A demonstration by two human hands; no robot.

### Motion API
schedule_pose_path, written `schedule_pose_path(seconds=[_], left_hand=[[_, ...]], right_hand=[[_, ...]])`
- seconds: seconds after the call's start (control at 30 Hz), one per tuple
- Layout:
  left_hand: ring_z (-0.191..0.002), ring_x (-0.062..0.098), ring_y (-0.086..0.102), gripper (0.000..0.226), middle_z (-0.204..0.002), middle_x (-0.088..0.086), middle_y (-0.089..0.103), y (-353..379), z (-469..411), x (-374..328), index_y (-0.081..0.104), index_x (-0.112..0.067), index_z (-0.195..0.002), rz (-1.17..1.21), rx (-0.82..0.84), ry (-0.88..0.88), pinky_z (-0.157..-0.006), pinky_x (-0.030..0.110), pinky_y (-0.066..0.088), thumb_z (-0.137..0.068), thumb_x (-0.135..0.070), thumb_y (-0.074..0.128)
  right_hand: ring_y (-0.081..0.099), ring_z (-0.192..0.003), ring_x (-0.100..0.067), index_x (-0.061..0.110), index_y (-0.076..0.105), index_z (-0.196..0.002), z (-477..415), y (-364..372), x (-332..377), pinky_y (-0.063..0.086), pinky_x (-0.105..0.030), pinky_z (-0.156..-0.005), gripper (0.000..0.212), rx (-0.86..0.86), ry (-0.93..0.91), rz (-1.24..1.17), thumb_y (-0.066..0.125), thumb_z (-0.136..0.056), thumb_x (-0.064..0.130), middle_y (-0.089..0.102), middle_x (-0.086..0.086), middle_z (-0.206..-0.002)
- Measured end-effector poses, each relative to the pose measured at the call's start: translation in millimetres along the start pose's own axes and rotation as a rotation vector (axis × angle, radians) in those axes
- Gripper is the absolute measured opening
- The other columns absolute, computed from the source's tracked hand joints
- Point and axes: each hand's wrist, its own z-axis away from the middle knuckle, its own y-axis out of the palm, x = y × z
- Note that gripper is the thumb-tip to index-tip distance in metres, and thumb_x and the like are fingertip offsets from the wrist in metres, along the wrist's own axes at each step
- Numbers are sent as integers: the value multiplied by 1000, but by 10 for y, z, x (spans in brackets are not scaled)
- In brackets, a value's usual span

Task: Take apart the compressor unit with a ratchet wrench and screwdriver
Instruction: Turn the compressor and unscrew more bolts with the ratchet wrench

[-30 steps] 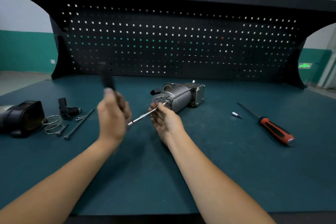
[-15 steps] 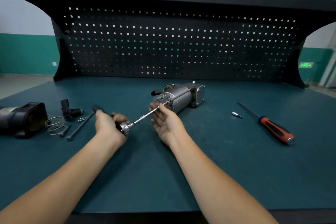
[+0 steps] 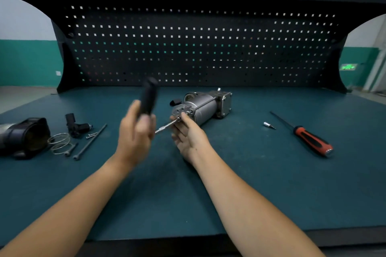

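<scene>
**Busy work on the green bench (image 3: 250, 194)**

A black board full of little holes (image 3: 198, 48) stands at the back of the bench. The compressor unit (image 3: 205, 106) lies on its side near the middle, with its round end plate facing the person.

The left hand (image 3: 135, 133) is wrapped tight round the black handle of the ratchet wrench (image 3: 148, 95). The handle sticks up and looks blurry. A thin silver bar (image 3: 167, 126) runs from that hand to the end plate. The right hand (image 3: 188, 133) pinches the far tip of the bar between thumb and finger, right at the plate. Its other fingers are loose.

Well off to the right lies the screwdriver (image 3: 309, 140) with its red and black handle. A small silver bit (image 3: 268, 125) lies near its thin shaft.

On the left lie 1 long bolt (image 3: 90, 141), a wire spring (image 3: 59, 142), some small screws (image 3: 91, 135), a black elbow part (image 3: 76, 124) and a big black housing (image 3: 25, 135).
</scene>
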Motion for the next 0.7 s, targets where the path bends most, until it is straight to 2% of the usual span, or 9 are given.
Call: schedule_pose_path(seconds=[0.07, 0.17, 0.3, 0.37, 0.43, 0.5, 0.57, 0.63, 0.7], left_hand=[[-33, 5, 26, 13, -39, -8, 30, 18, -70, 0, 30, -19, -73, 344, -184, -333, -34, 14, 20, -83, -26, 32], [-35, 8, 31, 24, -40, -8, 32, -72, -212, 60, 32, -18, -74, 554, -379, -557, -40, 18, 27, -97, -24, 26], [-33, 8, 45, 29, -49, -4, 45, -103, -156, 200, 40, -21, -81, 551, -520, -900, -48, 20, 39, -100, -41, 30], [-32, 7, 46, 29, -59, -2, 44, -86, -135, 226, 42, -23, -83, 524, -542, -960, -49, 22, 41, -99, -42, 28], [-34, 6, 45, 28, -60, -2, 42, -70, -155, 240, 45, -25, -85, 480, -539, -866, -47, 19, 41, -100, -42, 28], [-40, 6, 45, 26, -56, -3, 40, -39, -170, 230, 47, -27, -89, 317, -488, -612, -46, 18, 40, -102, -38, 27], [-46, 0, 48, 29, -58, -8, 46, -20, -112, 176, 51, -19, -104, 40, -350, -200, -51, 17, 42, -102, -36, 28], [-59, 0, 55, 50, -71, -14, 59, -53, -46, 198, 48, -5, -122, -211, -93, 225, -60, 12, 43, -100, -44, 28], [-70, 8, 55, 53, -86, -9, 63, -91, -22, 245, 44, -9, -127, -388, 112, 538, -67, 18, 44, -99, -49, 26]], right_hand=[[62, -72, -5, 21, 56, -96, 18, 3, 15, 41, -19, -57, 10, 24, 9, -53, 47, -96, 23, 70, 9, -64], [61, -76, -5, 21, 57, -91, 26, 9, 15, 41, -20, -60, 13, 48, 5, -46, 45, -97, 20, 70, 11, -64], [60, -75, -3, 21, 58, -87, 37, 8, 8, 40, -19, -62, 10, 21, 5, 25, 51, -94, 21, 68, 13, -64], [60, -73, -3, 21, 57, -85, 17, 0, 17, 39, -19, -63, 9, 2, -5, 51, 53, -94, 20, 68, 14, -59], [59, -71, -4, 20, 58, -85, 3, 5, 27, 39, -19, -62, 9, -14, -22, 75, 54, -93, 19, 67, 13, -56], [59, -68, -5, 19, 58, -84, -8, 23, 24, 38, -18, -59, 10, -26, -36, 88, 55, -93, 19, 66, 12, -54], [59, -66, -4, 19, 58, -82, -17, 36, 25, 38, -18, -58, 11, -33, -42, 82, 55, -92, 19, 66, 12, -53], [59, -65, -4, 19, 58, -82, -20, 43, 25, 38, -18, -58, 10, -40, -45, 75, 56, -92, 20, 66, 12, -54], [60, -64, -4, 19, 59, -81, -13, 39, 25, 39, -18, -58, 10, -44, -51, 72, 58, -91, 21, 67, 10, -58]])
